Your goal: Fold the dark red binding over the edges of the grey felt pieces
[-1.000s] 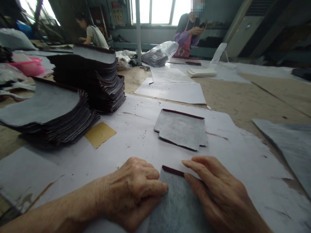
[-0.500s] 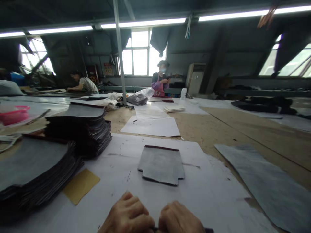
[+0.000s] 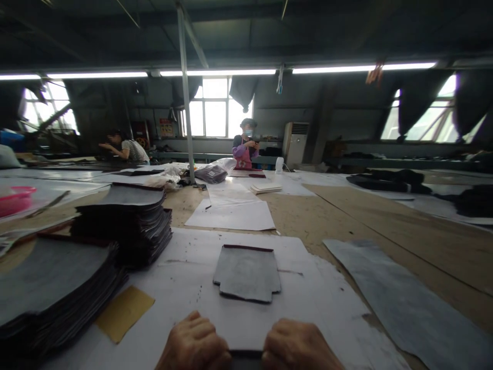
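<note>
At the bottom edge, my left hand (image 3: 195,343) and my right hand (image 3: 296,345) are closed on the two sides of a dark strip-like edge (image 3: 246,354); the rest of that piece is out of frame. Just beyond them a grey notched panel (image 3: 247,273) with a dark red top edge lies flat on white paper (image 3: 308,303). Two stacks of similar dark-edged grey pieces, a nearer one (image 3: 54,272) and a farther one (image 3: 131,221), stand at the left. A yellow-brown square (image 3: 125,313) lies beside the nearer stack.
A long grey sheet (image 3: 404,298) lies at the right. Farther off are white paper sheets (image 3: 234,213), a plastic-wrapped bundle (image 3: 213,172), a metal pole (image 3: 186,103) and a pink basin (image 3: 17,201). Two people, one in an apron (image 3: 243,149), one in stripes (image 3: 134,151), are across the table.
My hands have moved apart, showing more of the dark edge between them. The camera view has tilted up and shifted slightly right. The person in stripes has raised a hand.
</note>
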Motion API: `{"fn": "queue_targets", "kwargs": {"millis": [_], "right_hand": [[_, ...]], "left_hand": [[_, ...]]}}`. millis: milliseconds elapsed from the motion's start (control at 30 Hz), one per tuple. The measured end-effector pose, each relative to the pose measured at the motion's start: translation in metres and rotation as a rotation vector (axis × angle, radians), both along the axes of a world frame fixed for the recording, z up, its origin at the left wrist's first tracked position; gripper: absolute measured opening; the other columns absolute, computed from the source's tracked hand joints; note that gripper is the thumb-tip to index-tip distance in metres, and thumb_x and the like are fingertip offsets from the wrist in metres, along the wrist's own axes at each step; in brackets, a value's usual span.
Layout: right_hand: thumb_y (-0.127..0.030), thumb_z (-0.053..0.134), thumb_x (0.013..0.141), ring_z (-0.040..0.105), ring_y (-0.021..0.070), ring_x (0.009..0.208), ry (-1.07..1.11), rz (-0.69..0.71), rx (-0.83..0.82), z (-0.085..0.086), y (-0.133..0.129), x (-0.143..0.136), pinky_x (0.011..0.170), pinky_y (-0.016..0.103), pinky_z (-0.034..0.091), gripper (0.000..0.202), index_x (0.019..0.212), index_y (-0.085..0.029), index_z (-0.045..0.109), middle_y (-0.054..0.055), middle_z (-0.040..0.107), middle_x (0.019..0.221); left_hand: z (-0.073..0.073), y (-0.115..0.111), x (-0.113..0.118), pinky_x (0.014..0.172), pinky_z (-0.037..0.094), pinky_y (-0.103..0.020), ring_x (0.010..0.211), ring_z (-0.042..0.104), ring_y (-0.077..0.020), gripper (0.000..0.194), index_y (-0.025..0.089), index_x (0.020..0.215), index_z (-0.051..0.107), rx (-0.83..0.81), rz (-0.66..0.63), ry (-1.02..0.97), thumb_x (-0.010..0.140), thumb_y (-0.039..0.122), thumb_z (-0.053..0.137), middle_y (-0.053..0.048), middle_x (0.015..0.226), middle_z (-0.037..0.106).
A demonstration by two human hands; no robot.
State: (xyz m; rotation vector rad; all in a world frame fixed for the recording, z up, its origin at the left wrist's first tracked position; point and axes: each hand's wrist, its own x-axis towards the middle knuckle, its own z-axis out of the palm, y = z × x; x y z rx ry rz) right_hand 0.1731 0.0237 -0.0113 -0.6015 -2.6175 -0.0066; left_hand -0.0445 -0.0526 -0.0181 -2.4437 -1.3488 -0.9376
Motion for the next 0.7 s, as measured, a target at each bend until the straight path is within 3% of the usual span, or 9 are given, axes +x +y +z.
{"fn": "queue_targets", "kwargs": {"millis": [133, 267, 400, 467, 567, 633, 700], "right_hand": [[-0.017, 0.045, 0.082, 0.053, 0.0065, 0.059, -0.077, -0.137, -0.399, 0.030, -0.012, 0.018, 0.055, 0.016, 0.033, 0.025, 0.057, -0.017, 0.046, -0.001, 0.059, 0.066], [-0.024, 0.046, 0.079, 0.049, 0.0081, 0.058, -0.037, -0.266, -0.683, 0.045, -0.016, 0.030, 0.057, 0.019, 0.032, 0.025, 0.055, -0.016, 0.048, -0.002, 0.054, 0.061], [-0.033, 0.054, 0.070, 0.039, 0.0081, 0.051, 0.133, -0.412, -0.976, 0.060, -0.003, 0.035, 0.051, 0.020, 0.030, 0.020, 0.060, -0.016, 0.056, -0.004, 0.043, 0.051], [-0.038, 0.056, 0.067, 0.037, 0.0075, 0.049, 0.232, -0.424, -1.039, 0.070, 0.013, 0.032, 0.048, 0.020, 0.029, 0.023, 0.059, -0.016, 0.055, -0.004, 0.042, 0.050], [-0.038, 0.052, 0.071, 0.037, 0.0069, 0.047, 0.313, -0.412, -1.008, 0.077, 0.048, 0.020, 0.046, 0.020, 0.030, 0.026, 0.058, -0.016, 0.051, -0.004, 0.042, 0.050], [-0.033, 0.050, 0.076, 0.040, 0.0067, 0.048, 0.319, -0.450, -0.946, 0.072, 0.075, 0.007, 0.048, 0.020, 0.033, 0.024, 0.060, -0.015, 0.051, -0.004, 0.043, 0.052], [-0.029, 0.051, 0.080, 0.045, 0.0074, 0.051, 0.297, -0.528, -0.857, 0.060, 0.100, -0.007, 0.052, 0.020, 0.037, 0.023, 0.064, -0.014, 0.054, -0.004, 0.048, 0.056]], "left_hand": [[0.008, -0.009, 0.000, 0.063, 0.040, -0.027, 0.058, 0.052, -0.0126, 0.023, 0.017, 0.071, 0.057, -0.142, -0.006, -0.133, 0.087, 0.020, 0.041, 0.000, 0.059, 0.053], [0.010, -0.012, 0.001, 0.061, 0.040, -0.023, 0.059, 0.053, -0.0125, 0.027, 0.018, 0.069, 0.061, -0.303, -0.013, -0.338, 0.087, 0.030, 0.044, 0.000, 0.060, 0.055], [0.028, 0.001, -0.001, 0.058, 0.040, -0.021, 0.059, 0.053, -0.0134, 0.032, 0.018, 0.067, 0.066, -0.668, 0.135, -0.586, 0.078, 0.046, 0.055, 0.000, 0.060, 0.060], [0.043, 0.020, -0.006, 0.056, 0.039, -0.022, 0.058, 0.051, -0.0133, 0.035, 0.016, 0.066, 0.067, -0.803, 0.157, -0.686, 0.074, 0.048, 0.057, 0.000, 0.058, 0.059], [0.062, 0.064, -0.015, 0.053, 0.037, -0.022, 0.055, 0.049, -0.0123, 0.037, 0.013, 0.064, 0.065, -0.774, 0.174, -0.677, 0.071, 0.048, 0.057, 0.000, 0.055, 0.057], [0.064, 0.098, -0.021, 0.051, 0.035, -0.022, 0.053, 0.048, -0.0114, 0.034, 0.013, 0.064, 0.065, -0.721, 0.208, -0.625, 0.070, 0.046, 0.058, 0.002, 0.053, 0.054], [0.058, 0.128, -0.025, 0.052, 0.035, -0.022, 0.053, 0.048, -0.0115, 0.030, 0.013, 0.064, 0.065, -0.674, 0.245, -0.574, 0.071, 0.042, 0.059, 0.003, 0.052, 0.052]]}}
